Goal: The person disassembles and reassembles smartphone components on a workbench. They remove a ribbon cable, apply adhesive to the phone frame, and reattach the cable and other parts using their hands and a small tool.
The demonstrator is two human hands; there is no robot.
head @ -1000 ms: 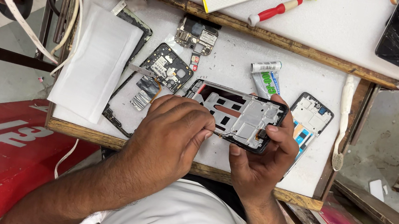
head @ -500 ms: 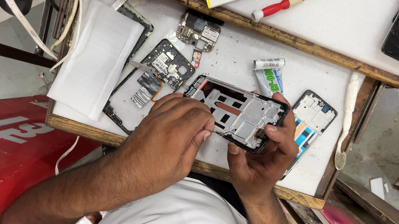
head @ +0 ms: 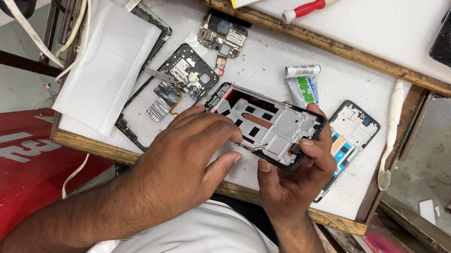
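We judge the phone frame (head: 265,126) light, thin and stiff but easily bent or scratched, so it is best taken by its black edges, clear of the exposed parts inside. It is a black-rimmed rectangle with a silvery inner plate full of cut-outs, lying lengthwise above the near edge of the white work tray (head: 368,77). Our right hand (head: 295,178) pinches its right end, thumb under and fingers over the rim, while our left hand (head: 188,160) lies curled over its near-left part, fingertips pressing on it.
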